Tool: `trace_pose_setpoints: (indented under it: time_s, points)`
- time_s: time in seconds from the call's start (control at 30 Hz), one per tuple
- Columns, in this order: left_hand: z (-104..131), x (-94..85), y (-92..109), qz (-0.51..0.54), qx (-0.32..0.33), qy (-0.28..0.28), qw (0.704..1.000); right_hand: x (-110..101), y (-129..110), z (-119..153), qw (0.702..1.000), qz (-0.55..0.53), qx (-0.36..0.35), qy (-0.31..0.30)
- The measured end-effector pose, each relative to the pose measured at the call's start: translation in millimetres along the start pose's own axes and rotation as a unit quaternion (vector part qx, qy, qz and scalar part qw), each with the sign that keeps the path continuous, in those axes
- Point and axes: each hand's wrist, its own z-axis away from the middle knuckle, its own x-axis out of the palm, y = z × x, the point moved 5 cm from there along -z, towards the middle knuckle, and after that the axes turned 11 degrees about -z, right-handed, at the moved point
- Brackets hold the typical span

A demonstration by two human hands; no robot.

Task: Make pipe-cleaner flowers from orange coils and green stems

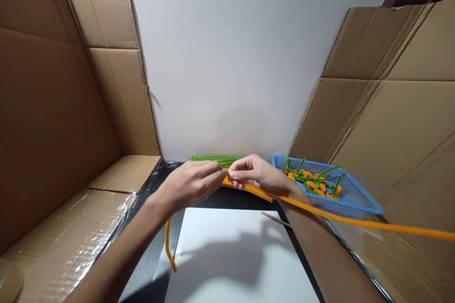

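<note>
Between thumb and fingertips, my right hand [258, 173] pinches an orange pipe cleaner [341, 219], whose long end runs off to the right across my forearm. My left hand [199, 180] is closed on the same orange strand just beside it, its fingertips nearly meeting the right ones. From under the left wrist a short orange end [168, 246] hangs down and curls. Behind the hands lie a bundle of green pipe cleaners [213, 158] and a stack of orange ones [259, 192], both partly covered by my hands.
A blue mesh basket [359, 191] at the right holds several small orange pieces with green stems. A white sheet [234, 255] covers the dark table's front, with a thin brown stick [275, 218] at its far right edge. Cardboard walls [113, 57] stand on both sides.
</note>
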Motion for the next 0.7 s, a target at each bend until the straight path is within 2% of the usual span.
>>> trace_pose_setpoints:
  time_s: [0.03,0.07,0.1,0.17,0.27,0.37,0.43,0.5,0.7]
  points:
    - [-2,-1.6,-3,0.022,-0.026,0.001,0.999,1,-8,3,0.994,0.096,-0.05,0.026]
    - [-4,-3.6,-6,0.05,-0.063,0.004,0.997,3,-18,8,0.972,0.197,-0.114,0.065]
    - [-6,-5.8,-9,0.084,-0.107,0.006,0.991,7,-28,14,0.934,0.291,-0.182,0.095]
    - [-8,-10.8,-15,0.157,-0.192,0.005,0.969,22,-42,26,0.838,0.428,-0.316,0.116]
    - [-9,-18.2,-19,0.258,-0.275,-0.019,0.926,42,-49,40,0.707,0.538,-0.446,0.106]
    - [-8,-24.4,-21,0.317,-0.327,-0.051,0.889,53,-50,47,0.623,0.593,-0.499,0.108]
    - [-7,-28.1,-22,0.329,-0.353,-0.064,0.874,60,-50,52,0.583,0.614,-0.522,0.11]
    - [-6,-32.0,-23,0.338,-0.366,-0.067,0.864,64,-51,56,0.556,0.624,-0.538,0.111]
    - [-10,-42.0,-16,0.353,-0.349,-0.076,0.865,70,-52,64,0.518,0.617,-0.582,0.113]
